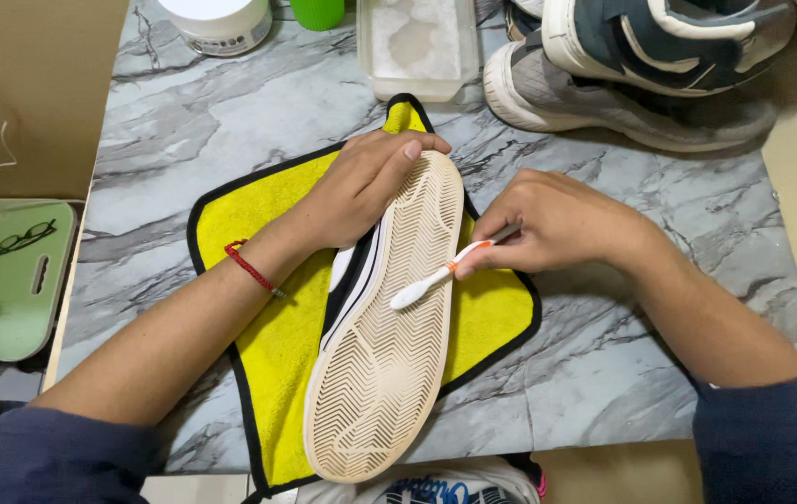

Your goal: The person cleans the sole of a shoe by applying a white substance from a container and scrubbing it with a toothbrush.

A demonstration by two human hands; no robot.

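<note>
Two hands at one upturned sneaker point(384, 345), sole up on a yellow cloth point(258, 210).

Sneaker is laid sole-up across the black-edged cloth on the marble-patterned worktop point(622, 364), so the tread faces the brush and the cloth sits beneath it. Toe end is clasped by the left hand point(361, 191), grip closed over the edge, steadying it. A white-and-orange toothbrush point(440, 273) is pinched in the right hand point(557, 224), grip clenched on the handle, bristle head touching the mid-sole tread. A clear tub point(417, 47), white jar point(221, 23) and grey shoes point(641, 70) are set along the far edge.
</note>
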